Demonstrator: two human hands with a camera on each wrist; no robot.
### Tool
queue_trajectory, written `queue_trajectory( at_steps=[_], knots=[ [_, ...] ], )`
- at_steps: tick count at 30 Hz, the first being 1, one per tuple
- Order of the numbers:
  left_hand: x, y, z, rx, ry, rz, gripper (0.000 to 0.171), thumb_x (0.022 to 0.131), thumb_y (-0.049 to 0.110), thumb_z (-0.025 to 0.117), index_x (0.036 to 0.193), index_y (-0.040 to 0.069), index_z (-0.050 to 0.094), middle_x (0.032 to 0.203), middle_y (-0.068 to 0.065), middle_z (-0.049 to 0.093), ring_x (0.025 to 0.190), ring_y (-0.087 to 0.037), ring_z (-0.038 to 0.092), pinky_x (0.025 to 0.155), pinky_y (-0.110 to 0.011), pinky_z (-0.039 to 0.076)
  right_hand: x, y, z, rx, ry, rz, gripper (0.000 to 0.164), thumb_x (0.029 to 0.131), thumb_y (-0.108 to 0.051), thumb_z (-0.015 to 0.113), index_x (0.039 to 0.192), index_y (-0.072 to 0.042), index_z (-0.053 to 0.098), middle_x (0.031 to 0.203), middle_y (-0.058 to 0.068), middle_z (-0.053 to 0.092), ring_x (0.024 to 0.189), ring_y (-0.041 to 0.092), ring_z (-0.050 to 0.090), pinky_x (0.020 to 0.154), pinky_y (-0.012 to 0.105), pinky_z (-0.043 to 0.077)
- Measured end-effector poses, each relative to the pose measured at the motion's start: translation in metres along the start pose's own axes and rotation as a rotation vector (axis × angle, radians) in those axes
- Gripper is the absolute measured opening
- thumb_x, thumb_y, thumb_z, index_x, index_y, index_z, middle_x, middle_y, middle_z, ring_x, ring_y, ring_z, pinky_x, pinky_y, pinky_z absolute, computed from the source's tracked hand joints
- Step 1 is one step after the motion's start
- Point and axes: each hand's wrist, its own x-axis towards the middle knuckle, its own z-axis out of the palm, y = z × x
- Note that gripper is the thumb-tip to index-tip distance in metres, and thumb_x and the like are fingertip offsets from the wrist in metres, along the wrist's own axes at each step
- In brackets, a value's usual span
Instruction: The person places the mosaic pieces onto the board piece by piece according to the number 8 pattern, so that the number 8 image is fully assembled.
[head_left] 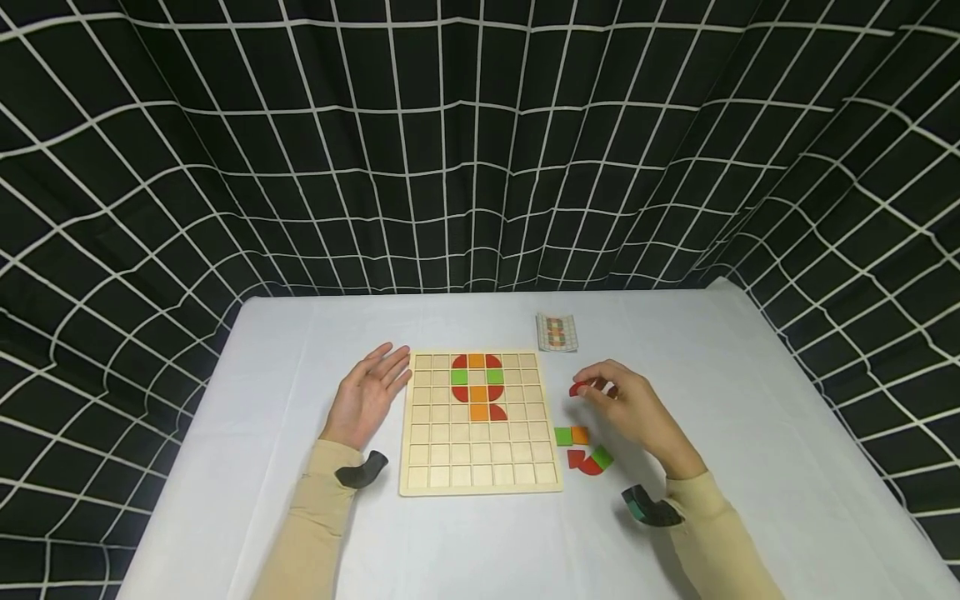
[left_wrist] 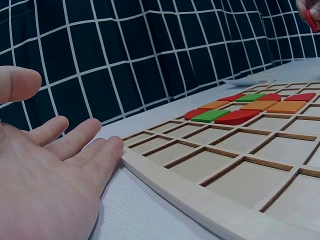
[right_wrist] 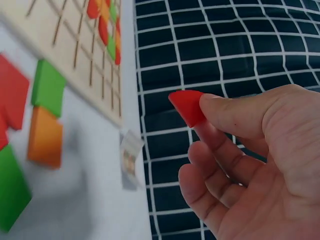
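A wooden grid board lies on the table, with red quarter-circle, green square and orange square tiles set in its upper cells. The lowest filled row holds an orange tile with a red quarter-circle at its right. My left hand is palm up beside the board, fingers extended, the fingertips right at its left edge. To the right of the board, my right hand pinches a red quarter-circle tile between thumb and index finger, above the table.
Loose tiles lie right of the board: a green square, an orange square, several red pieces and another green square. A stack of pattern cards sits behind the board's right corner. A black gridded curtain surrounds the table.
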Motion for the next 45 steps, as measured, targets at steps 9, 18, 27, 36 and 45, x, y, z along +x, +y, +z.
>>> queue_trajectory(
  at_steps=[9, 18, 27, 36, 45],
  knots=[
    [-0.002, 0.003, 0.003, 0.019, 0.006, -0.001, 0.056, 0.113, 0.025, 0.025, 0.162, 0.004, 0.009, 0.169, -0.021, 0.016, 0.159, -0.031, 0.017, 0.133, -0.039, 0.022, 0.02, -0.027, 0.005, 0.074, -0.045, 0.015, 0.016, 0.094, -0.01, 0.072, 0.109, -0.009, 0.072, 0.101, 0.002, 0.074, 0.088, 0.019, 0.057, 0.075, 0.026, 0.053],
    [0.0, 0.001, 0.001, -0.008, 0.013, -0.006, 0.055, 0.113, 0.026, 0.025, 0.162, 0.006, 0.01, 0.169, -0.019, 0.019, 0.158, -0.029, 0.018, 0.132, -0.038, 0.024, 0.037, -0.047, 0.019, 0.149, -0.077, -0.036, 0.013, 0.094, -0.011, 0.072, 0.108, -0.011, 0.072, 0.103, 0.001, 0.075, 0.091, 0.018, 0.058, 0.081, 0.031, 0.054],
    [-0.001, 0.001, 0.002, -0.012, 0.017, -0.004, 0.055, 0.113, 0.026, 0.027, 0.162, 0.007, 0.011, 0.168, -0.019, 0.02, 0.158, -0.029, 0.019, 0.132, -0.038, 0.024, 0.05, -0.067, 0.036, 0.21, -0.141, -0.095, 0.011, 0.095, -0.011, 0.07, 0.106, -0.01, 0.072, 0.098, 0.0, 0.074, 0.089, 0.018, 0.062, 0.083, 0.035, 0.056],
    [0.001, 0.0, -0.001, -0.033, 0.0, -0.009, 0.056, 0.112, 0.026, 0.03, 0.162, 0.006, 0.012, 0.168, -0.019, 0.02, 0.158, -0.029, 0.019, 0.132, -0.037, 0.024, 0.058, -0.076, 0.058, 0.223, -0.206, -0.079, 0.009, 0.097, -0.017, 0.069, 0.105, -0.014, 0.072, 0.094, -0.003, 0.074, 0.09, 0.018, 0.061, 0.082, 0.033, 0.054],
    [0.0, 0.001, -0.001, -0.027, -0.013, -0.006, 0.056, 0.113, 0.025, 0.028, 0.162, 0.005, 0.01, 0.169, -0.019, 0.019, 0.159, -0.029, 0.017, 0.132, -0.037, 0.024, 0.064, -0.075, 0.08, 0.199, -0.239, -0.094, 0.006, 0.096, -0.02, 0.071, 0.099, -0.015, 0.074, 0.095, -0.002, 0.068, 0.089, 0.017, 0.058, 0.07, 0.027, 0.059]
  ],
)
